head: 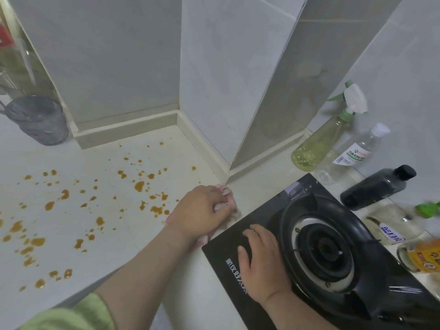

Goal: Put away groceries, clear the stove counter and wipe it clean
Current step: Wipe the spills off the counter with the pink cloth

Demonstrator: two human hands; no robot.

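My left hand (202,210) grips a pink and white cloth (232,211) and presses it on the white counter (100,263) just left of the black gas stove (316,253). My right hand (259,260) lies flat on the stove's glass top beside the burner, fingers straight. Many brown sauce spots (139,186) are spattered over the counter to the left of the cloth.
A grey patterned cup (38,120) stands at the far left by the wall. Right of the stove lie a green spray bottle (319,144), a clear bottle (352,153), a black bottle (376,186) and a yellow-labelled jar (423,256). Tiled walls (238,79) close off the back.
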